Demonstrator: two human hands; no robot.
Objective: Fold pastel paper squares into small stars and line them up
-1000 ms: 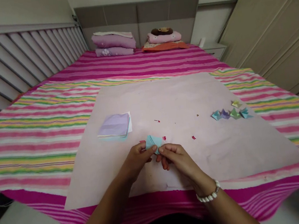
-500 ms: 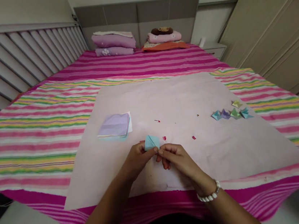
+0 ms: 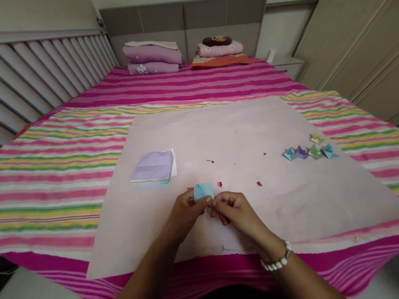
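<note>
A small light-blue folded paper piece (image 3: 203,191) is pinched between both hands over a pale pink sheet (image 3: 242,139) spread on the bed. My left hand (image 3: 185,213) grips its left lower edge with thumb and fingers. My right hand (image 3: 233,209), a white bead bracelet on its wrist, pinches the right lower edge. Both hands are closed on the paper, fingertips almost meeting under it.
A stack of square papers, lilac on top (image 3: 154,168), lies to the left. Several small folded paper shapes (image 3: 308,150) sit in a row at the right. Tiny red scraps (image 3: 258,183) dot the sheet. Folded bedding (image 3: 152,57) and a wardrobe (image 3: 371,36) lie beyond.
The blue paper has been folded smaller and flatter between the fingers; both hands stay in nearly the same place.
</note>
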